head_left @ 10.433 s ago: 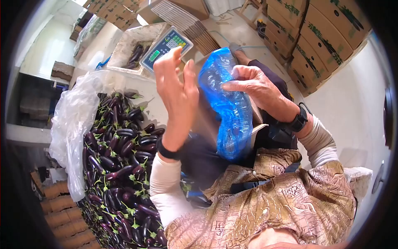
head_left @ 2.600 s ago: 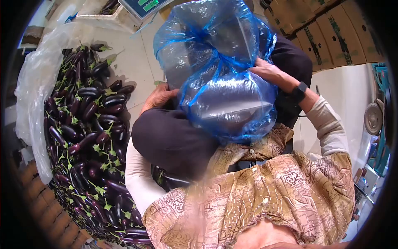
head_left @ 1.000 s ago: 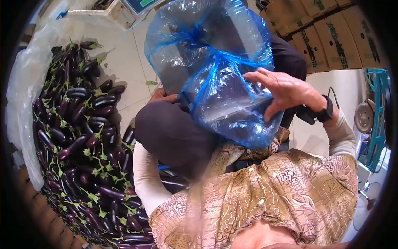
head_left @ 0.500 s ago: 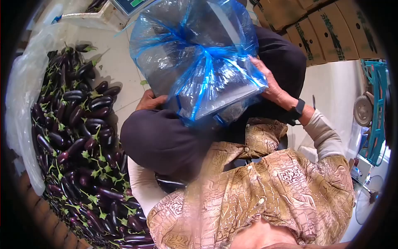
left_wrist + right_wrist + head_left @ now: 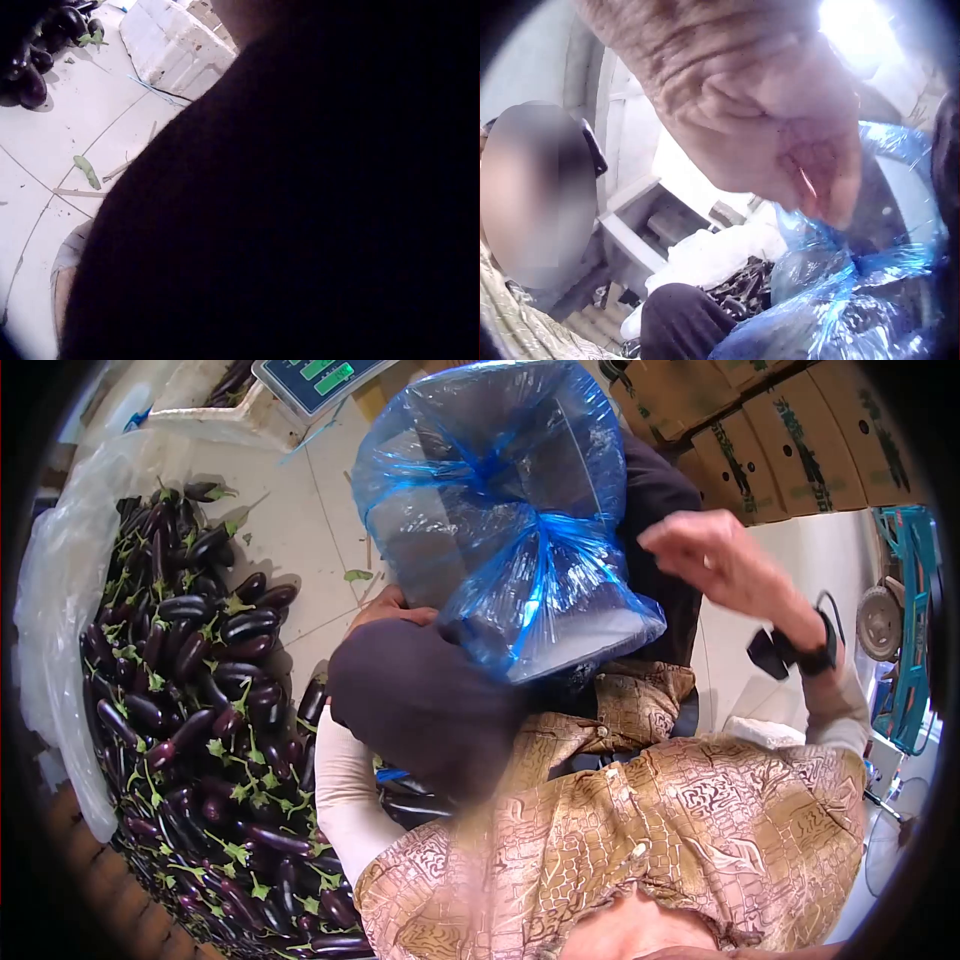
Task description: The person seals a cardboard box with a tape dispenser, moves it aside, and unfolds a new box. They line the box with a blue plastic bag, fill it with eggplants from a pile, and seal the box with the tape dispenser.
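Observation:
A thin, clear blue plastic bag (image 5: 490, 510) lies spread over the flaps of an open carton (image 5: 580, 642) held between the person's knees. Its film gathers into creases toward the middle. The left hand (image 5: 393, 605) rests against the carton's left side, thumb toward the bag; its other fingers are hidden behind the knee. In the left wrist view, dark cloth blocks most of the picture. Raised to the right of the bag, the right hand (image 5: 725, 565) is apart from it, fingers bent loosely with nothing in them. The right wrist view shows this hand (image 5: 780, 127) above the blue film.
A large heap of eggplants (image 5: 220, 740) covers the floor at left, beside clear plastic sheeting (image 5: 60, 630). A scale display (image 5: 315, 378) and a white foam box (image 5: 225, 422) stand at the front left. Stacked cartons (image 5: 790, 450) and a teal cart (image 5: 905, 630) are at right.
Ten seconds ago both hands were at the bunched bag; now it is spread over the carton. In the last half second the right hand has lifted off its right edge. The left hand stays at the carton's side.

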Action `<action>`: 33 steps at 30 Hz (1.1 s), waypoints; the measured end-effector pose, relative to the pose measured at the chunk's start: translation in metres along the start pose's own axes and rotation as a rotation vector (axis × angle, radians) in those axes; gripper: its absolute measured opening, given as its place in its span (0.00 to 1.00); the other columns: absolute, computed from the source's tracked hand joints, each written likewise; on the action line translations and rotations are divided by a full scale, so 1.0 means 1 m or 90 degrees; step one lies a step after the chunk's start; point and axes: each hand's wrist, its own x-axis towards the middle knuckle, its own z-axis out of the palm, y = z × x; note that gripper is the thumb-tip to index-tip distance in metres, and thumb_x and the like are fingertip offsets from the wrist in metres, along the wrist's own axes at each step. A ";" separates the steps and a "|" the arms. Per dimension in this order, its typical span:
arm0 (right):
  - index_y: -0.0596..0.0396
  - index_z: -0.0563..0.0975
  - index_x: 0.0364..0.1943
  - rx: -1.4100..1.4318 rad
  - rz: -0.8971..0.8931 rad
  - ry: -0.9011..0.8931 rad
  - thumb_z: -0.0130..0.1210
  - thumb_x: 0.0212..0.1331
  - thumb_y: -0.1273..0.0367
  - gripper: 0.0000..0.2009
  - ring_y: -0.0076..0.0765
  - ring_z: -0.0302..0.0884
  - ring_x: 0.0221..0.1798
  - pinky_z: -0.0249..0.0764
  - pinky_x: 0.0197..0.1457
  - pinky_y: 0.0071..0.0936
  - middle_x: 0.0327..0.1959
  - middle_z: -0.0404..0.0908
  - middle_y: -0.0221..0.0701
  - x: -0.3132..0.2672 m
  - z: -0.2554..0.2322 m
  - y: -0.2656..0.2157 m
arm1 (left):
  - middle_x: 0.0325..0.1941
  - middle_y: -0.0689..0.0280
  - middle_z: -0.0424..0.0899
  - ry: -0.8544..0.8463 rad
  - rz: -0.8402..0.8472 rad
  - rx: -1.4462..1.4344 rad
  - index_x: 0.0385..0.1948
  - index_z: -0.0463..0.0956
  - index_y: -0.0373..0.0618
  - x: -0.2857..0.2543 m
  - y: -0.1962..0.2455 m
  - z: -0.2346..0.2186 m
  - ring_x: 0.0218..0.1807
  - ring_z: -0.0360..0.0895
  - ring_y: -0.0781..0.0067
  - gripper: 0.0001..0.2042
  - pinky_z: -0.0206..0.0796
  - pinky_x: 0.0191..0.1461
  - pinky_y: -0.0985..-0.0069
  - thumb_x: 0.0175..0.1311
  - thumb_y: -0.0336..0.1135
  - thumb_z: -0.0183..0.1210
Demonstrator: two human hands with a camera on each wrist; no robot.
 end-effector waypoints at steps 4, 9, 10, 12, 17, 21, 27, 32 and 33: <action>0.59 0.78 0.51 0.236 0.075 -0.149 0.52 0.69 0.67 0.13 0.26 0.82 0.46 0.82 0.41 0.27 0.44 0.84 0.34 0.099 0.046 0.019 | 0.47 0.60 0.85 -0.207 0.031 0.023 0.54 0.76 0.35 0.004 0.001 -0.005 0.46 0.82 0.72 0.23 0.73 0.50 0.73 0.55 0.30 0.68; 0.63 0.70 0.61 -0.297 -0.244 -0.340 0.49 0.62 0.67 0.23 0.59 0.76 0.56 0.71 0.61 0.43 0.52 0.79 0.52 0.183 0.172 0.072 | 0.42 0.57 0.85 -0.106 -0.022 0.185 0.49 0.77 0.34 0.045 -0.058 -0.046 0.43 0.82 0.70 0.27 0.72 0.48 0.71 0.50 0.41 0.72; 0.66 0.69 0.61 -0.346 -0.316 -0.416 0.47 0.62 0.69 0.23 0.60 0.76 0.55 0.71 0.60 0.43 0.52 0.79 0.53 0.186 0.175 0.071 | 0.42 0.56 0.85 -0.084 -0.017 0.201 0.49 0.77 0.34 0.041 -0.054 -0.042 0.44 0.82 0.68 0.26 0.72 0.48 0.71 0.50 0.42 0.72; 0.63 0.73 0.58 -0.386 -0.384 -0.162 0.47 0.62 0.70 0.21 0.56 0.77 0.55 0.72 0.59 0.42 0.51 0.80 0.50 0.187 0.252 0.117 | 0.42 0.56 0.85 -0.036 -0.005 0.230 0.48 0.77 0.35 0.030 -0.045 -0.032 0.44 0.81 0.66 0.26 0.72 0.49 0.70 0.50 0.43 0.71; 0.56 0.79 0.50 -0.170 -0.287 -0.224 0.48 0.64 0.67 0.15 0.45 0.79 0.52 0.73 0.57 0.39 0.46 0.82 0.42 0.187 0.260 0.133 | 0.41 0.54 0.84 0.077 -0.010 0.281 0.45 0.78 0.36 0.007 -0.025 -0.008 0.45 0.81 0.61 0.26 0.70 0.51 0.69 0.50 0.47 0.69; 0.59 0.76 0.54 0.286 0.014 -0.197 0.53 0.67 0.65 0.16 0.40 0.79 0.51 0.73 0.57 0.39 0.47 0.83 0.39 0.205 0.144 0.117 | 0.39 0.56 0.85 0.080 0.196 0.392 0.46 0.77 0.39 0.014 -0.047 -0.011 0.42 0.83 0.64 0.22 0.72 0.47 0.67 0.53 0.43 0.68; 0.59 0.75 0.43 -0.346 -0.110 -0.289 0.59 0.58 0.66 0.13 0.44 0.78 0.44 0.74 0.46 0.38 0.37 0.80 0.39 0.285 0.145 0.129 | 0.37 0.60 0.83 0.106 0.345 0.358 0.41 0.77 0.38 0.018 -0.061 -0.012 0.42 0.80 0.73 0.17 0.70 0.48 0.73 0.60 0.44 0.62; 0.58 0.81 0.45 -0.310 -0.702 -0.265 0.58 0.55 0.66 0.15 0.53 0.78 0.50 0.72 0.56 0.41 0.47 0.81 0.46 0.241 0.207 0.160 | 0.36 0.65 0.83 0.245 0.478 0.187 0.49 0.78 0.37 0.000 -0.089 -0.014 0.42 0.78 0.79 0.15 0.69 0.48 0.80 0.67 0.37 0.57; 0.58 0.81 0.45 -0.311 -0.714 -0.262 0.58 0.55 0.66 0.15 0.53 0.78 0.50 0.72 0.56 0.41 0.47 0.81 0.46 0.250 0.209 0.156 | 0.40 0.61 0.83 0.290 0.220 -0.135 0.43 0.78 0.38 -0.006 -0.100 -0.008 0.42 0.81 0.70 0.11 0.74 0.45 0.74 0.68 0.36 0.56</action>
